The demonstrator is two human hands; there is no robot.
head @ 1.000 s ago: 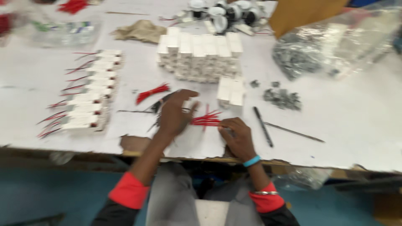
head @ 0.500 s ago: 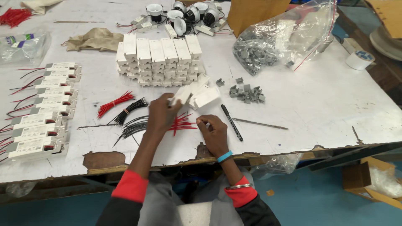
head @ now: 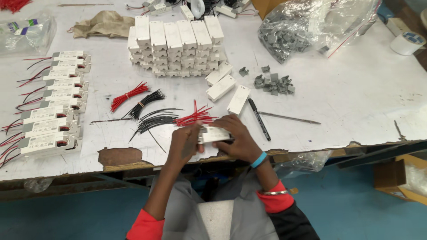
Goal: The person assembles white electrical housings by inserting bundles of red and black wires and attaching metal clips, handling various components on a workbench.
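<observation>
Hands meet at the near edge of the table (head: 356, 102): our left hand (head: 184, 144) and right hand (head: 238, 140) are both closed around one small white rectangular module (head: 213, 133), held just above the worn edge. Just beyond the module lies a loose fan of red wires (head: 193, 118), thin and flexible, and to its left of that, black wires (head: 153, 121) spread across the surface. We judge that a wire could slip or bend aside as it is fed in, because the leads are limp and the module's end is largely hidden by our fingers. The module could also drop off the edge, since it sits over chipped, peeling board. Beyond the module, a block of matching hard-cornered white modules (head: 175, 44) is stacked; right of the module lie a black pen-like tool (head: 259, 119) and small grey plastic clips (head: 272, 83).
</observation>
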